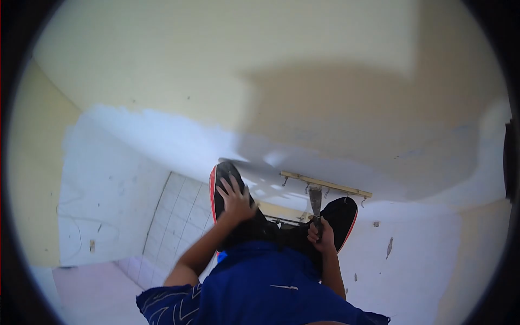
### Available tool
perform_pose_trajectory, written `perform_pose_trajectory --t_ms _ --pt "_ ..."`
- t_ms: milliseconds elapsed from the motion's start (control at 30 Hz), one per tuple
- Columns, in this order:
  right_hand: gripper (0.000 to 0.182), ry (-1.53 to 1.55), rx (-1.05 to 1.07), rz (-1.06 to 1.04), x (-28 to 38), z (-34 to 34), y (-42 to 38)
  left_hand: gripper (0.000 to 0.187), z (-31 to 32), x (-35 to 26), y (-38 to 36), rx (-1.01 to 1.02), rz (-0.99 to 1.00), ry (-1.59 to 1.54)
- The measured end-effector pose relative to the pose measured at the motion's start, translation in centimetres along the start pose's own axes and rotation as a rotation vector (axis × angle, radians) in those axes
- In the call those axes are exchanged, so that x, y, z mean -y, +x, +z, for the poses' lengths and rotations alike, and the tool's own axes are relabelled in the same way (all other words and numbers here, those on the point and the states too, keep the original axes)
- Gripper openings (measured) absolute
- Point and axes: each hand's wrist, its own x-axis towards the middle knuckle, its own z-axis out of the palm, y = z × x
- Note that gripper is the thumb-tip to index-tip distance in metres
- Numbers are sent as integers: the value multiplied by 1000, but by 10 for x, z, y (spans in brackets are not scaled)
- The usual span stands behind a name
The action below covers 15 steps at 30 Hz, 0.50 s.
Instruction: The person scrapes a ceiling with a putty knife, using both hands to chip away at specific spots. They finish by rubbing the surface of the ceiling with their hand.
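Observation:
My left hand (pixel 236 201) lies on my left knee, over the black trouser leg (pixel 223 174) with its red side stripe. Its fingers are spread and hold nothing. In my right hand (pixel 324 236) is a putty knife (pixel 316 201), gripped by its dark handle near my right thigh. The worn, stained blade points away from me, up toward a wooden rail with hooks (pixel 352 190). Part of the handle is hidden by my fingers.
Ahead stands a yellowish wall (pixel 162 65) with a whitish lower band (pixel 157 127) and a broad shadow. Pale tiles (pixel 176 216) lie to the left. On the right, a white wall surface (pixel 411 260) has chipped marks, and a dark object (pixel 509 162) stands at the edge.

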Motion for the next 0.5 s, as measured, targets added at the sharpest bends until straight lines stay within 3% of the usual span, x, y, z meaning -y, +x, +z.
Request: perform_pose_trajectory --t_ms 67,133,167,233,433,500 --pt "41 -23 56 -24 2 3 -2 69 18 -25 -14 108 245 -95" --pt "39 -166 46 -40 4 10 -6 65 -7 -50 -20 422 263 -431" --pt "39 -162 43 -67 3 14 -10 65 -4 -56 -24 412 287 -424" --pt "33 -279 112 -82 0 33 -19 57 -6 -66 -25 482 284 -952" --pt "19 -463 236 -180 -3 111 -55 50 -95 -56 -20 600 415 -1116" --pt "19 -524 248 -258 7 143 -59 48 -120 -60 -10 534 460 -1123"
